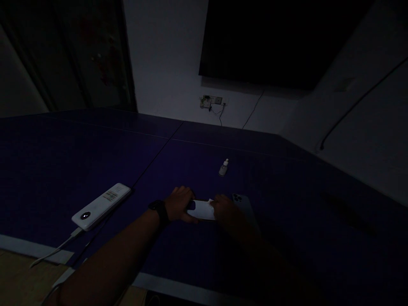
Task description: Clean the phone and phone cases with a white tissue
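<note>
A phone case (204, 211) with a pale inner face and a dark cutout at its left end lies between my hands. My left hand (180, 205), with a black watch on the wrist, is closed around that left end, fingers at the far edge and thumb at the near one. Over the right end, my right hand (225, 211) is closed on a white tissue (211, 201), of which only a small piece shows, pressed to the case. Just right of that hand a phone (247, 208) lies with its camera lenses up, partly covered by my right arm.
A small bottle (223, 169) with a white top lies beyond my hands on the dark blue table (178, 165). To the left, a white power bank (102, 206) has a cable plugged in. A large screen (261, 42) hangs on the wall above sockets (214, 100).
</note>
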The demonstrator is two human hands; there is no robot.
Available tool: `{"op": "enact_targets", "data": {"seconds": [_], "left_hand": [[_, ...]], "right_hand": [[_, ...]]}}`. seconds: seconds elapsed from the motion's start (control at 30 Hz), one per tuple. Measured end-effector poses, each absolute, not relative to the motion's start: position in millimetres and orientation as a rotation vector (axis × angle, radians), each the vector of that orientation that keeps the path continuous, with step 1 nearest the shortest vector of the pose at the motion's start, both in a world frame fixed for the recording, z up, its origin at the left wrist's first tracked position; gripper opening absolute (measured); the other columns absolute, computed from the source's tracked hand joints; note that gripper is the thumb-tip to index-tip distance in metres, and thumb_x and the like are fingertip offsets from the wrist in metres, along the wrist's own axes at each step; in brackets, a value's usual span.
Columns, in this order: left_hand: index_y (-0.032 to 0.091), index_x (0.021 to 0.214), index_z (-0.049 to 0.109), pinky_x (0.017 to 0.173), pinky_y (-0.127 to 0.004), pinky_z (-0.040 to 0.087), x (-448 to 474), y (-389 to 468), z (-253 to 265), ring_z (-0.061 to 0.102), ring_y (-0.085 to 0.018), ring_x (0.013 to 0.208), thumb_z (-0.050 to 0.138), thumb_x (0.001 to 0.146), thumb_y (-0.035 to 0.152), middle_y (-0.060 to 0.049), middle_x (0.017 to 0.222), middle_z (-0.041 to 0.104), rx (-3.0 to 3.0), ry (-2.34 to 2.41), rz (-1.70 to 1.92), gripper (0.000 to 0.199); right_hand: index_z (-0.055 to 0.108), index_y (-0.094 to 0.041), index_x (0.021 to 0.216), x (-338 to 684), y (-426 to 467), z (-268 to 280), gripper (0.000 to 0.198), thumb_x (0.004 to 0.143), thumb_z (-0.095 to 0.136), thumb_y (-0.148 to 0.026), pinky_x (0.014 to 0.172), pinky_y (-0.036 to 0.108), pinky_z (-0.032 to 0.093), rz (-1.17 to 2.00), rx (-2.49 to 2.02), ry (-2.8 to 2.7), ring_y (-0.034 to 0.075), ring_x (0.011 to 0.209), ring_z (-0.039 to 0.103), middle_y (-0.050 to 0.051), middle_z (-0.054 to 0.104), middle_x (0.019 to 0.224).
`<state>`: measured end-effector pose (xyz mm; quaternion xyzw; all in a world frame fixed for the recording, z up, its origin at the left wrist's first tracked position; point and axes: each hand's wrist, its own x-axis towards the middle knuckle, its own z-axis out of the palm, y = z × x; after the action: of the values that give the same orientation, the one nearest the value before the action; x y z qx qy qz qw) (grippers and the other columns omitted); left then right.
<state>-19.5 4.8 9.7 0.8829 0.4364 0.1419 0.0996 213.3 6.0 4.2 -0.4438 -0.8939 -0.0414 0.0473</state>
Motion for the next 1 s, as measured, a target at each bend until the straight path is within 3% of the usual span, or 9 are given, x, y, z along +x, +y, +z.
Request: {"op": "enact_targets", "data": {"seconds": [0.3,0.5,0.67,0.87,1.0], "left_hand": [[0.02,0.108,0.053,0.084,-0.039,0.037,-18,5,4,0.053,-0.031,0.101,0.074,0.069,0.07,-0.009,0.109,0.061,2.613,1.274,0.457,0.066],[0.021,0.106,0.054,0.083,-0.038,0.037,-18,6,4,0.054,-0.031,0.102,0.077,0.066,0.071,-0.008,0.107,0.061,2.605,1.275,0.47,0.068],[0.02,0.103,0.054,0.081,-0.038,0.037,-18,6,6,0.055,-0.03,0.098,0.077,0.066,0.072,-0.008,0.105,0.062,2.613,1.297,0.468,0.067],[0.021,0.104,0.053,0.081,-0.037,0.037,-19,5,6,0.055,-0.03,0.099,0.076,0.067,0.072,-0.008,0.106,0.062,2.63,1.283,0.459,0.067],[0.02,0.103,0.054,0.083,-0.039,0.038,-18,5,5,0.054,-0.03,0.099,0.076,0.067,0.071,-0.009,0.106,0.062,2.626,1.3,0.464,0.067]], "right_hand": [[0.067,-0.015,0.109,210,9,0,0.036,0.086,0.044,0.001,0.083,0.029,0.05,0.034,-1.141,-2.849,0.02,0.089,0.061,0.009,0.067,0.098],[0.064,-0.015,0.122,205,12,14,0.05,0.079,0.045,0.0,0.086,0.033,0.052,0.18,-1.045,-2.849,0.021,0.094,0.063,0.009,0.068,0.102],[0.066,-0.022,0.121,212,6,17,0.048,0.083,0.044,-0.002,0.09,0.03,0.051,0.403,-0.869,-2.856,0.018,0.102,0.064,0.007,0.068,0.117],[0.066,-0.015,0.12,207,11,17,0.045,0.082,0.045,-0.002,0.089,0.034,0.05,0.327,-1.055,-2.827,0.02,0.093,0.063,0.009,0.068,0.101],[0.067,-0.017,0.12,208,9,21,0.042,0.086,0.045,-0.005,0.09,0.031,0.049,0.421,-0.961,-2.885,0.02,0.099,0.062,0.01,0.068,0.109]]}}
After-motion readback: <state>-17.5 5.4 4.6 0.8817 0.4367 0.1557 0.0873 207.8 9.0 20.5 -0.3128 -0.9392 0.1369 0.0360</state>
